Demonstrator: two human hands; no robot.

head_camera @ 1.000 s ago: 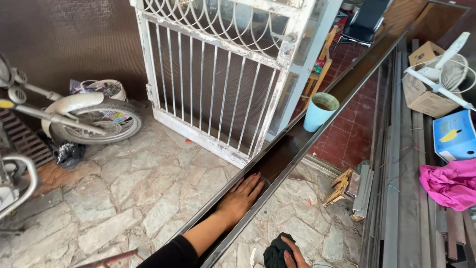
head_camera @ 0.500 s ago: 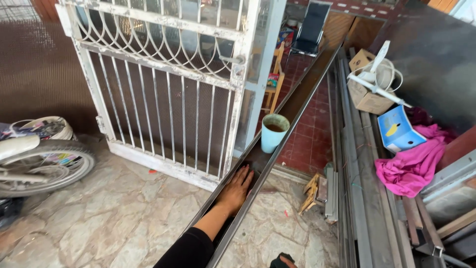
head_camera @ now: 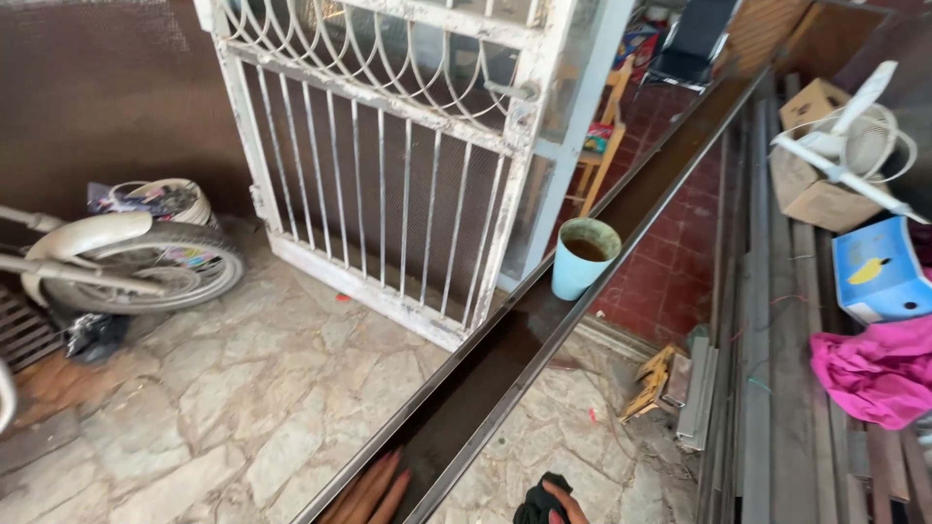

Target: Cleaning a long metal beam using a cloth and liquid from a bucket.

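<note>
Left hand lies flat, fingers spread, inside the near end of the long metal channel, which runs away up-right. Right hand pinches a dark rag just beside the channel's right edge; blue cup sits farther along.

Floor: irregular pale stone slabs on the near side, red tiles at the far side. On the stone: a bike wheel at the left edge, scrap wood pieces near the metal bars laid lengthwise along the right edge.
</note>
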